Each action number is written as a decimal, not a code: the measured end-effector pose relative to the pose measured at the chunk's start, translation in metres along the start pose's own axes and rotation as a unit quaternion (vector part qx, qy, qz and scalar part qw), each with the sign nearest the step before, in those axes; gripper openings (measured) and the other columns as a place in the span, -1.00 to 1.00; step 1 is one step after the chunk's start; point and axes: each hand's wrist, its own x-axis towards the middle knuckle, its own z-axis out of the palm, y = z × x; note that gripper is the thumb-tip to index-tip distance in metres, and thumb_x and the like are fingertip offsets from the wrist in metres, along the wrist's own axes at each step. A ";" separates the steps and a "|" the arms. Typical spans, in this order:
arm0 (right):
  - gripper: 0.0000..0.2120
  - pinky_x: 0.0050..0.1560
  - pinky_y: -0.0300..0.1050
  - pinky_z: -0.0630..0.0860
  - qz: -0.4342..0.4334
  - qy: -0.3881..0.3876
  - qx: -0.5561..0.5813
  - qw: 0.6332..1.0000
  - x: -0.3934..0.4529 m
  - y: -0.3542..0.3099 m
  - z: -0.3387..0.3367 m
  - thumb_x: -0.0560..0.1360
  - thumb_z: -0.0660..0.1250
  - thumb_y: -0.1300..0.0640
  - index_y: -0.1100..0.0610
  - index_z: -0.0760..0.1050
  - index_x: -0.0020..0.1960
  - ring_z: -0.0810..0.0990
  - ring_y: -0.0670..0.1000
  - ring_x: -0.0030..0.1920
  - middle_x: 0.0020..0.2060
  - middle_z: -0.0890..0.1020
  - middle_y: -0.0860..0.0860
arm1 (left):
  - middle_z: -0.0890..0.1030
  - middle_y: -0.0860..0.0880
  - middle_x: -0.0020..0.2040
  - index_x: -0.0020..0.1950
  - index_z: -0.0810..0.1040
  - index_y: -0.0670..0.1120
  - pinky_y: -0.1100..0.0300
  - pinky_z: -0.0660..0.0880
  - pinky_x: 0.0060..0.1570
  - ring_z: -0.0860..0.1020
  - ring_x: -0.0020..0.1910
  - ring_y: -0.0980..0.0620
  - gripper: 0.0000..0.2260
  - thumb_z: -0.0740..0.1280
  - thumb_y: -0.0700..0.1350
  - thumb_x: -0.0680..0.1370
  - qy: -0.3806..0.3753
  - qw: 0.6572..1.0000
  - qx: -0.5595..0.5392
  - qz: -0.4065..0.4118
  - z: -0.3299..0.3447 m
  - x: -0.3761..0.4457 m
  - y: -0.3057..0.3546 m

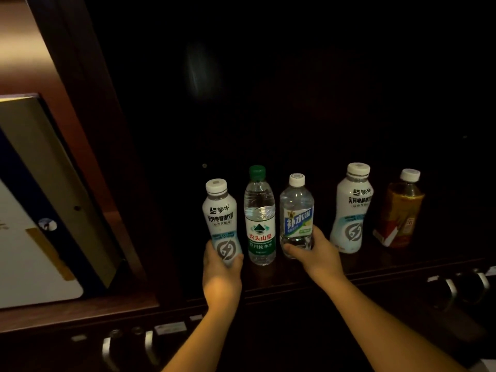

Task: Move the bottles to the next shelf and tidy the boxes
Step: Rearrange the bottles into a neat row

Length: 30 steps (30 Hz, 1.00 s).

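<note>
Several bottles stand in a row on a dark wooden shelf (295,275). My left hand (221,269) grips the base of a white electrolyte drink bottle (220,213) at the row's left end. A green-capped water bottle (259,218) stands free between my hands. My right hand (315,253) holds the lower part of a clear bottle with a blue label (296,210). To the right stand a second white bottle (351,208) and an amber tea bottle (401,210), both untouched. A large flat box (35,210) leans in the compartment to the left.
A dark wooden divider (112,157) separates the bottle compartment from the box compartment. Below the shelf run drawer fronts with metal handles (107,350) and more handles (453,288) at the right. The back of the bottle compartment is very dark.
</note>
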 end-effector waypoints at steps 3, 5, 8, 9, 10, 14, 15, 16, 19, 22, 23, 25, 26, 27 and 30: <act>-0.43 -0.19 -0.46 0.38 -0.004 -0.008 -0.010 1.000 -0.003 -0.004 0.009 0.29 0.57 -0.03 -0.08 0.46 0.25 0.53 -0.37 -0.14 -0.16 0.60 -0.30 | 0.53 0.02 0.12 0.34 0.33 -0.01 0.17 0.40 -0.12 0.54 0.06 0.02 -0.48 0.45 -0.08 0.44 0.002 1.000 0.000 0.002 0.004 0.000 0.001; -0.43 -0.22 -0.49 0.37 -0.014 -0.005 -0.023 1.000 -0.004 -0.005 0.011 0.28 0.57 -0.05 -0.08 0.47 0.25 0.50 -0.41 -0.18 -0.19 0.58 -0.33 | 0.52 0.05 0.10 0.34 0.34 0.00 0.17 0.40 -0.13 0.54 0.05 0.03 -0.48 0.45 -0.07 0.44 -0.001 1.000 0.002 0.001 0.005 0.000 0.001; -0.42 -0.23 -0.50 0.37 -0.021 0.000 -0.032 0.999 -0.004 -0.007 0.014 0.28 0.57 -0.05 -0.08 0.47 0.25 0.49 -0.41 -0.19 -0.20 0.56 -0.33 | 0.54 0.07 0.09 0.34 0.34 0.01 0.18 0.39 -0.15 0.51 -0.02 0.10 -0.46 0.46 -0.05 0.42 -0.006 1.000 0.008 0.004 0.007 0.001 -0.001; -0.42 -0.22 -0.51 0.37 -0.020 0.000 -0.030 0.999 -0.004 -0.008 0.014 0.28 0.58 -0.05 -0.09 0.47 0.25 0.49 -0.40 -0.17 -0.19 0.57 -0.32 | 0.54 0.07 0.09 0.34 0.34 0.02 0.18 0.39 -0.15 0.51 -0.03 0.11 -0.46 0.46 -0.04 0.42 -0.005 1.000 0.008 0.006 0.007 0.001 -0.001; -0.42 -0.22 -0.52 0.37 -0.019 -0.005 -0.025 0.999 -0.005 -0.009 0.013 0.28 0.58 -0.05 -0.11 0.47 0.24 0.51 -0.40 -0.15 -0.19 0.57 -0.33 | 0.55 0.07 0.09 0.33 0.34 0.02 0.17 0.40 -0.15 0.51 -0.03 0.10 -0.46 0.47 -0.04 0.41 -0.004 1.000 0.008 0.007 0.008 0.002 -0.002; -0.41 -0.13 -0.52 0.42 -0.028 -0.024 -0.001 0.999 -0.012 -0.010 0.004 0.25 0.58 -0.12 -0.25 0.40 0.20 0.55 -0.40 -0.05 -0.09 0.59 -0.36 | 0.55 0.08 0.10 0.34 0.32 0.02 0.14 0.44 -0.14 0.57 0.07 0.00 -0.41 0.48 0.01 0.38 -0.007 1.000 0.009 -0.006 0.008 0.004 -0.004; -0.43 -0.09 -0.44 0.45 -0.030 0.006 -0.007 1.000 -0.015 -0.007 0.001 0.26 0.56 -0.15 -0.19 0.44 0.21 0.56 -0.32 -0.02 -0.04 0.59 -0.32 | 0.56 0.04 0.13 0.37 0.30 0.00 0.12 0.47 -0.11 0.57 0.09 -0.03 -0.36 0.49 0.04 0.37 -0.011 1.000 0.009 -0.016 0.008 0.006 -0.005; -0.47 -0.10 -0.34 0.47 -0.028 0.056 -0.023 0.998 -0.019 -0.004 -0.004 0.28 0.54 -0.16 -0.10 0.47 0.19 0.57 -0.22 -0.03 -0.03 0.59 -0.24 | 0.56 0.01 0.18 0.41 0.27 -0.01 0.09 0.49 -0.08 0.57 0.11 -0.06 -0.30 0.50 0.06 0.36 -0.012 1.000 0.009 -0.025 0.008 0.007 -0.006; -0.62 -0.23 -0.21 0.44 -0.015 0.205 -0.056 0.977 -0.024 0.010 -0.031 0.29 0.53 -0.10 -0.01 0.44 -0.03 0.56 -0.03 -0.11 -0.11 0.55 -0.03 | 0.56 -0.04 0.22 0.43 0.26 -0.03 0.06 0.50 -0.04 0.57 0.13 -0.09 -0.27 0.50 0.08 0.35 -0.015 0.999 0.011 -0.032 0.008 0.010 -0.010; -0.38 0.09 0.08 0.51 0.031 0.233 -0.063 0.970 -0.014 0.024 -0.063 0.26 0.58 -0.05 0.14 0.40 0.18 0.47 0.15 0.18 0.15 0.44 0.12 | 0.58 -0.03 0.14 0.35 0.33 -0.01 0.11 0.45 -0.14 0.58 0.02 -0.05 -0.37 0.49 0.06 0.36 -0.014 1.000 0.011 -0.017 0.008 0.010 -0.013; -0.23 0.22 0.12 0.46 0.045 0.204 -0.066 0.976 -0.010 0.025 -0.070 0.26 0.59 -0.05 0.16 0.33 0.33 0.39 0.16 0.30 0.28 0.37 0.14 | 0.58 -0.01 0.11 0.33 0.34 0.00 0.13 0.44 -0.16 0.57 -0.03 -0.02 -0.40 0.49 0.06 0.37 -0.012 1.000 0.010 -0.015 0.008 0.010 -0.014; -0.10 0.29 0.06 0.42 0.051 0.136 -0.039 0.989 -0.002 0.026 -0.077 0.29 0.59 -0.02 0.12 0.19 0.48 0.39 0.10 0.35 0.37 0.37 0.11 | 0.58 0.03 0.06 0.30 0.36 0.03 0.15 0.42 -0.18 0.52 -0.11 0.05 -0.45 0.49 0.06 0.38 -0.011 1.000 0.010 -0.010 0.008 0.010 -0.015; -0.16 0.21 -0.02 0.48 0.047 0.111 -0.021 0.993 0.002 0.026 -0.078 0.31 0.57 0.00 0.08 0.23 0.46 0.49 0.06 0.27 0.28 0.49 0.06 | 0.57 0.06 0.03 0.28 0.36 0.04 0.16 0.42 -0.19 0.51 -0.12 0.07 -0.47 0.48 0.06 0.38 -0.012 1.000 0.011 -0.010 0.007 0.010 -0.016; -0.28 0.07 -0.13 0.52 0.045 0.097 -0.019 0.994 0.004 0.027 -0.079 0.33 0.55 0.02 0.04 0.32 0.40 0.57 0.02 0.16 0.13 0.59 -0.03 | 0.56 0.08 0.01 0.27 0.37 0.05 0.16 0.42 -0.19 0.50 -0.13 0.08 -0.48 0.48 0.06 0.38 -0.013 1.000 0.012 -0.009 0.008 0.010 -0.016; -0.54 -0.17 -0.27 0.42 0.034 0.108 -0.070 0.991 0.008 0.026 -0.082 0.39 0.50 0.02 -0.03 0.45 0.24 0.62 -0.06 -0.04 -0.15 0.57 -0.25 | 0.53 0.11 -0.03 0.24 0.38 0.05 0.16 0.42 -0.19 0.49 -0.15 0.10 -0.51 0.48 0.05 0.39 -0.014 1.000 0.013 0.003 0.007 0.011 -0.018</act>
